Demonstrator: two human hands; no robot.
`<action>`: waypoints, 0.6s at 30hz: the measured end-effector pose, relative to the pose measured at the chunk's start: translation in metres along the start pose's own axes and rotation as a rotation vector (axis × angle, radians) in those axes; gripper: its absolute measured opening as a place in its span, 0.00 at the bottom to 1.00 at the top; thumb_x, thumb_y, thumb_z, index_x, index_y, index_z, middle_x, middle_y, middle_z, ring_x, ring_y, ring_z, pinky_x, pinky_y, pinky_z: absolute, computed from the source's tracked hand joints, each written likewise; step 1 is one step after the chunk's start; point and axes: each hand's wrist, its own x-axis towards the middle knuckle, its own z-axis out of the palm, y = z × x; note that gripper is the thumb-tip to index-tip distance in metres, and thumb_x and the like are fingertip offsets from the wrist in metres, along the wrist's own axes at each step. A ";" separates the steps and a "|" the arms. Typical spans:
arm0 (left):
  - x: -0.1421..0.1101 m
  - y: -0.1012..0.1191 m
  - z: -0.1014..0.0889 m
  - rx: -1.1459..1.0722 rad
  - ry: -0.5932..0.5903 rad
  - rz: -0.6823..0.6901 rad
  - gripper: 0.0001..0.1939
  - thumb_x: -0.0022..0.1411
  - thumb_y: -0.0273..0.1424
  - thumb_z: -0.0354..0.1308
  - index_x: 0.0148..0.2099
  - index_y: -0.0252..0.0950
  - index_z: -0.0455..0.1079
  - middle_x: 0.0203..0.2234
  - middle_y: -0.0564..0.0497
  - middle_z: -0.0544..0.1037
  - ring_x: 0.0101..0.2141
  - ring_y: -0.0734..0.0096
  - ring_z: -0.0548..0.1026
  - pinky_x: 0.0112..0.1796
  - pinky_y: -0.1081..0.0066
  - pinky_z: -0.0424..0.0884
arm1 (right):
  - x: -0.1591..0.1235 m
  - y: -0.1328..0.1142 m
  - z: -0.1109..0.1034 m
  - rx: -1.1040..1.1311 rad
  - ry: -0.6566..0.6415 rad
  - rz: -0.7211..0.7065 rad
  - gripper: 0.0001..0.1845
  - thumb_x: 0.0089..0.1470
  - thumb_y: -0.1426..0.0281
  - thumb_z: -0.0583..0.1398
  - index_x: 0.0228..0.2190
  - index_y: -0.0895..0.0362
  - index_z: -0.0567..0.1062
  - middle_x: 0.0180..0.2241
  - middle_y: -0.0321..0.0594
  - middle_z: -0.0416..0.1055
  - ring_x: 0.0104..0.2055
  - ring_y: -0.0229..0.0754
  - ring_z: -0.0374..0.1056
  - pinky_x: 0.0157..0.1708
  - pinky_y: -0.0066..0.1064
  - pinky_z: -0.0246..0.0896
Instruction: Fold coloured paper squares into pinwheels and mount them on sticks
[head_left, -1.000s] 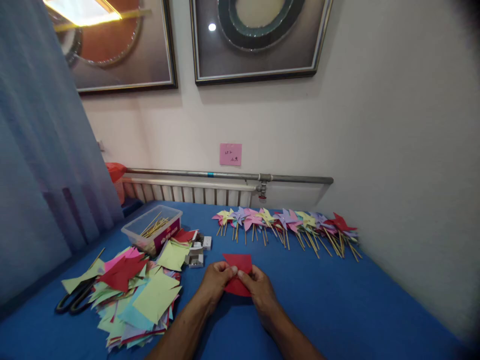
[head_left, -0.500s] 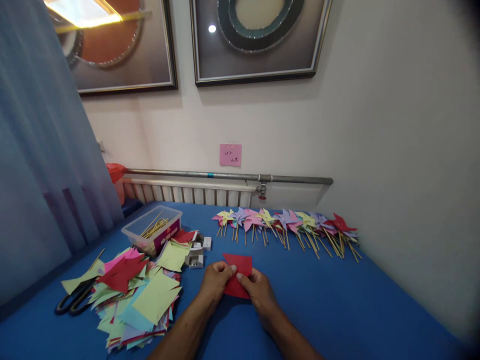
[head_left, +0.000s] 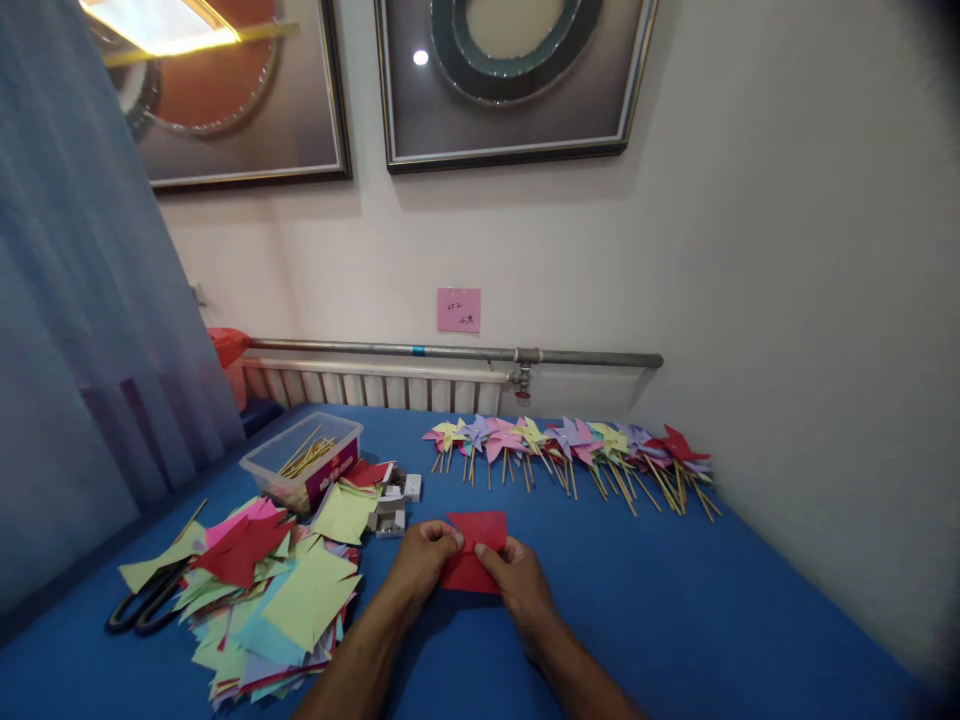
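A red paper square (head_left: pixel 474 570) is held up over the blue table between both hands. My left hand (head_left: pixel 424 560) pinches its left side between thumb and fingers. On the right side, my right hand (head_left: pixel 519 580) presses its thumb on the paper's middle, with the fingers behind. Left of my left hand lies a loose pile of cut paper pieces (head_left: pixel 300 600) in green, blue, red and pink. Small open white boxes (head_left: pixel 390 520) with tiny metal bits stand just beyond that hand.
A clear plastic tub (head_left: pixel 259 463) holds several thin sticks. Black-handled scissors (head_left: pixel 154 605) lie at the left, partly under paper. Finished paper pinwheels (head_left: pixel 574 438) on sticks lie in a row along the table's back. A blue curtain (head_left: pixel 112 330) hangs at left.
My left thumb and fingers have shifted slightly left, toward the paper's edge, and the red square looks flatter and more spread. My right hand stays nearly in place.
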 end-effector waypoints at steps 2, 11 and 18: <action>-0.001 0.001 0.002 0.010 0.011 -0.008 0.11 0.51 0.37 0.67 0.24 0.39 0.70 0.15 0.58 0.68 0.19 0.75 0.59 0.25 0.72 0.54 | 0.000 0.000 0.001 0.004 0.000 0.005 0.27 0.42 0.49 0.70 0.37 0.56 0.83 0.30 0.43 0.82 0.36 0.53 0.79 0.37 0.39 0.73; -0.004 0.007 0.005 0.050 0.019 -0.028 0.11 0.55 0.31 0.65 0.24 0.39 0.67 0.15 0.59 0.66 0.19 0.76 0.58 0.25 0.73 0.53 | -0.006 -0.009 0.003 -0.015 -0.024 0.024 0.28 0.41 0.47 0.71 0.37 0.56 0.83 0.31 0.44 0.83 0.37 0.55 0.80 0.40 0.42 0.74; -0.001 0.001 0.007 0.065 0.059 -0.003 0.13 0.53 0.35 0.66 0.23 0.40 0.66 0.15 0.59 0.64 0.19 0.75 0.57 0.26 0.72 0.52 | -0.010 -0.013 0.004 -0.015 -0.036 0.025 0.27 0.42 0.47 0.71 0.35 0.56 0.81 0.31 0.43 0.83 0.36 0.54 0.80 0.39 0.41 0.73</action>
